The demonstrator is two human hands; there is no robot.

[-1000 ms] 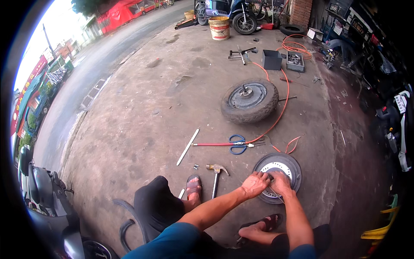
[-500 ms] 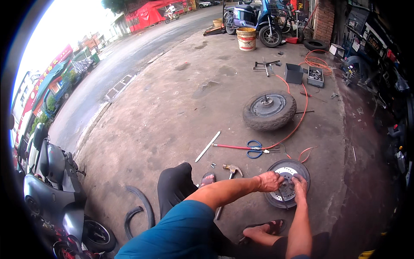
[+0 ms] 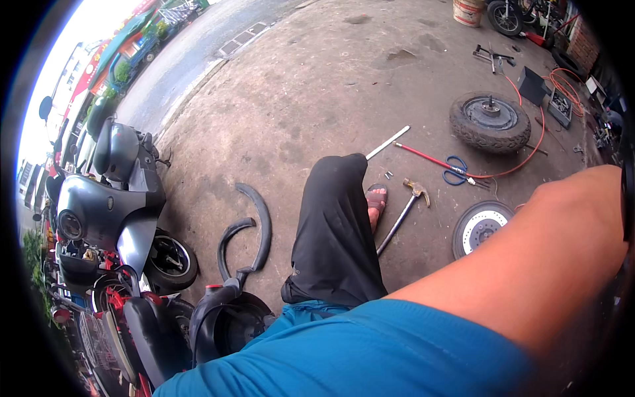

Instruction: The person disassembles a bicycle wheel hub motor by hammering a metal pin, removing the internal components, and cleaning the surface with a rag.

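Note:
My left arm (image 3: pixel 529 258), in a blue sleeve, stretches bare across the lower right, and its hand is out of sight past the right rim. Of my right hand nothing shows. Beyond the arm lies a small wheel (image 3: pixel 459 231) with a pale, perforated brake disc, its near side covered by the arm. A claw hammer (image 3: pixel 418 190) rests on the ground by my sandalled foot (image 3: pixel 375 205). Farther off are blue-handled scissors (image 3: pixel 450 173), a red air hose (image 3: pixel 423 155) and a white strip (image 3: pixel 389 142).
A larger wheel with a thick tyre (image 3: pixel 489 140) lies at the upper right, near a grey box (image 3: pixel 532 86) and an orange hose (image 3: pixel 562 92). Curved black rubber pieces (image 3: pixel 263 221) lie left of my knee. Parked scooters (image 3: pixel 99 205) crowd the left side.
The view has swung left and down. Both hands, earlier at the small wheel's centre, are out of the picture. My left arm now looms large over part of that wheel.

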